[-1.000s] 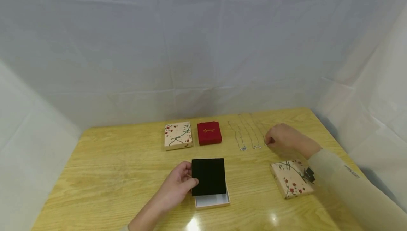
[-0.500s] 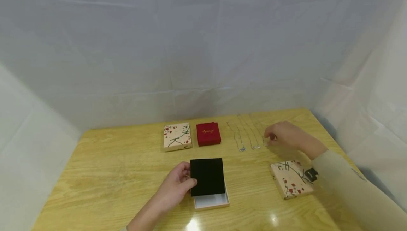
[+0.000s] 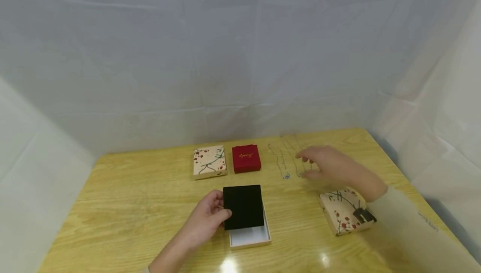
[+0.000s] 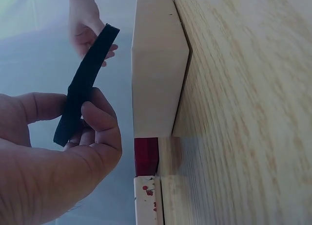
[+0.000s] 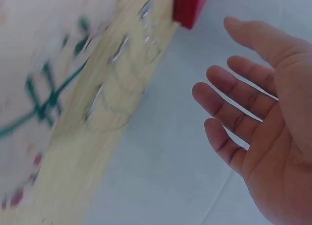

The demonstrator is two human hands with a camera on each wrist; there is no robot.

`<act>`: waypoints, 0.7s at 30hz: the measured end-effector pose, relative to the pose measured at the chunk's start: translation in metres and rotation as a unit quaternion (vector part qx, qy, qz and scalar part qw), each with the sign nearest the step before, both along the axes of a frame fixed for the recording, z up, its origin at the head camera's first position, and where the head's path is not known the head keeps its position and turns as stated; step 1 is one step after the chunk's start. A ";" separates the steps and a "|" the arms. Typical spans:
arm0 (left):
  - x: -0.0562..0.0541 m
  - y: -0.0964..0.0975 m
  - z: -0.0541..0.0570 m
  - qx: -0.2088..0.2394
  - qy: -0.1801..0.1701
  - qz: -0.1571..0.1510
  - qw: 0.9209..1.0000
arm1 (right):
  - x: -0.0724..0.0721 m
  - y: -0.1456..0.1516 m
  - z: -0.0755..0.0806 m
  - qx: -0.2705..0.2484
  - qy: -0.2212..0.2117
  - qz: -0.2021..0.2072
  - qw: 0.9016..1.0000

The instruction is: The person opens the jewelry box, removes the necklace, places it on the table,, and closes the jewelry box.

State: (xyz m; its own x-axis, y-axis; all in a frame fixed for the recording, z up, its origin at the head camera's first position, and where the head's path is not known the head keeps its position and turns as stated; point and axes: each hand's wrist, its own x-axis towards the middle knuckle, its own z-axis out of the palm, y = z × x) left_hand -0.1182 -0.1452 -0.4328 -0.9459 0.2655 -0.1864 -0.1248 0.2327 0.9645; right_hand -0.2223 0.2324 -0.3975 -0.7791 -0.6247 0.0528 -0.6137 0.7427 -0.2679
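Note:
My left hand [image 3: 206, 218] pinches a thin black square pad [image 3: 243, 207] by its left edge, thumb on top. The pad is tilted above a white-lined open box base [image 3: 251, 239] and covers most of it in the head view. My right hand [image 3: 327, 166], blurred, hovers over the right end of the laid-out silver necklaces. Its fingers are spread and nothing lies between them, as the right wrist view shows [image 5: 273, 118]. Three necklaces lie on the table, their pendants toward me; the left one's pendant [image 3: 286, 177] shows plainly, and the hand partly hides the others.
At the back stand a cream box with a floral print [image 3: 210, 162] and a red box with gold lettering [image 3: 246, 159]. A second floral piece [image 3: 340, 212] lies on the right, under the right forearm. White cloth [image 3: 225, 56] hangs behind the wooden table [image 3: 143, 206].
My right hand has opened its pinched fingers at the rightmost necklace and moved left over the necklaces. The left hand has shifted the black pad slightly up and left.

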 end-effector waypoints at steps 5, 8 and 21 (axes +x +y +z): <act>0.000 -0.001 0.000 -0.006 0.008 0.000 1.000 | 0.014 -0.014 0.002 -0.035 0.000 0.017 0.999; 0.000 -0.001 0.001 -0.006 0.011 0.000 1.000 | 0.021 -0.024 0.001 -0.058 0.002 0.033 0.998; -0.003 0.003 0.000 0.020 -0.003 -0.010 1.000 | 0.058 -0.076 -0.018 -0.100 0.015 0.086 0.991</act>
State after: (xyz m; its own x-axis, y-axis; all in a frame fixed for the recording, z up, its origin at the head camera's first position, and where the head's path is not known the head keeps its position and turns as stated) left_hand -0.1211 -0.1426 -0.4324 -0.9393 0.2913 -0.1814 -0.1267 0.1967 0.9722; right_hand -0.1638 0.1568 -0.4157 -0.6578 -0.7232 0.2105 -0.7369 0.5602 -0.3782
